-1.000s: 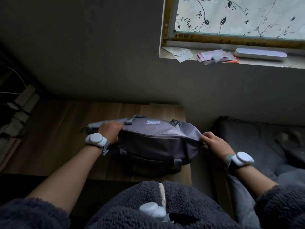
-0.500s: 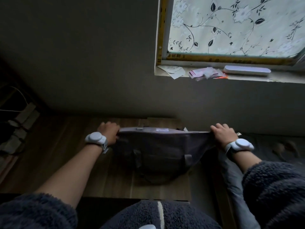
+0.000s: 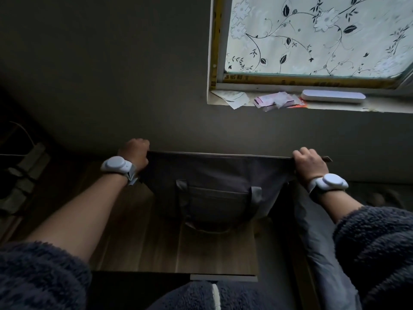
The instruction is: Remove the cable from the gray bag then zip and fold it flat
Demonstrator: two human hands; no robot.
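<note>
Since the gray bag point(image 3: 214, 186) hangs limp with its body sagging down onto the wooden bench point(image 3: 156, 247), I'd guess it's light, soft fabric with nothing stiff in it, so the two ends of the zipped top edge look like the sensible spots to hold. That's where the hands are: the left hand point(image 3: 134, 153) is curled tight round the left corner and the right hand point(image 3: 309, 163) grips the right one, pulling the top edge taut between them. No cable anywhere that I can see.
</note>
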